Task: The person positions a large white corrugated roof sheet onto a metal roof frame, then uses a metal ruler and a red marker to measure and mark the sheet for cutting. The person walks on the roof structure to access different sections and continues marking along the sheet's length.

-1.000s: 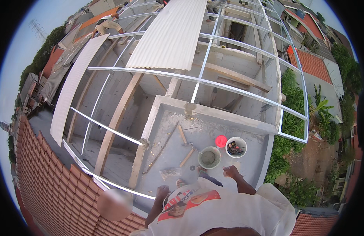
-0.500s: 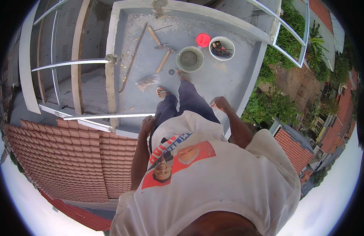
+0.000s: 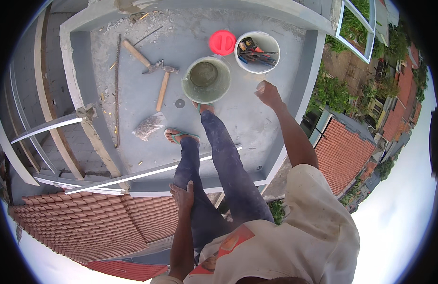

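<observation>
My left hand (image 3: 182, 195) rests on my left leg just above the knee, its fingers apart and holding nothing. My right hand (image 3: 268, 94) hovers over the grey floor, fingers curled in, with nothing seen in it. Nearest to it is a white bucket (image 3: 258, 68) of hand tools, including pliers-like handles. Left of that bucket stands a greenish bucket (image 3: 219, 87) with grey residue at its bottom, by my right foot. A red round lid (image 3: 222, 43) lies between and behind them. A claw hammer (image 3: 137, 53) and another hammer (image 3: 163, 90) lie farther left.
A pale metal bar (image 3: 98, 183) slants low across the floor's near side, by my legs. A plastic bag (image 3: 149, 126), a dark disc (image 3: 180, 103) and a thin rod (image 3: 117, 90) lie about. Low walls (image 3: 294, 118) edge the floor; roof tiles (image 3: 100, 227) and wooden beams (image 3: 51, 99) lie beyond.
My body has bent forward, so the buckets and hammers look nearer. My right hand has reached out toward the white bucket. My left hand has come down onto my leg.
</observation>
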`<state>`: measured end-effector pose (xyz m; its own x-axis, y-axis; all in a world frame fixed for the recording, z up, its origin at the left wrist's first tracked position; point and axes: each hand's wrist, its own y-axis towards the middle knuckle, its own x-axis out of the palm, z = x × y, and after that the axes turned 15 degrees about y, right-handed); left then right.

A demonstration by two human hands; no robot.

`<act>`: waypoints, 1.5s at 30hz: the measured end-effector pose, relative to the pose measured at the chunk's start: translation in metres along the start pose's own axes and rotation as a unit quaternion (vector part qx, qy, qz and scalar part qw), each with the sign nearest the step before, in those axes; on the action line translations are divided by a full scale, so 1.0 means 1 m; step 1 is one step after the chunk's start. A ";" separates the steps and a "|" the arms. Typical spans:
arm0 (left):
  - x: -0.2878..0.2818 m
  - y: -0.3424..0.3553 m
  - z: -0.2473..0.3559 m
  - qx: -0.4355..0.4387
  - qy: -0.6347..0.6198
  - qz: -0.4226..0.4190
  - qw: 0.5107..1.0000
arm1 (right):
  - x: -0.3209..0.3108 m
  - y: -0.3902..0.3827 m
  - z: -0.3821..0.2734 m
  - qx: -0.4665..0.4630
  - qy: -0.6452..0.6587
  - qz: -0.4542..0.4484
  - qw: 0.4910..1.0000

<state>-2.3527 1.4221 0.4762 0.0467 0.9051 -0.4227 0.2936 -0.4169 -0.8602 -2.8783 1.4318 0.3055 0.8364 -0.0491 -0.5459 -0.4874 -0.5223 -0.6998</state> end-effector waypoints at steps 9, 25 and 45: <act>-0.016 0.035 0.030 0.048 0.050 0.072 0.995 | 0.003 0.271 0.048 0.032 -0.214 0.130 0.968; -0.023 0.036 0.051 0.054 0.064 0.123 0.989 | -0.006 0.337 0.072 0.262 0.045 0.000 0.964; -0.029 0.031 0.051 0.011 0.052 0.101 0.993 | 0.007 0.302 -0.001 0.128 -0.357 -0.013 0.925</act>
<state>-2.3939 1.3787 0.4474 0.2018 0.8065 -0.5557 0.2476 -0.5910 -0.7678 -3.0195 1.2733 0.0906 0.5149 0.5825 -0.6290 -0.5891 -0.2927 -0.7532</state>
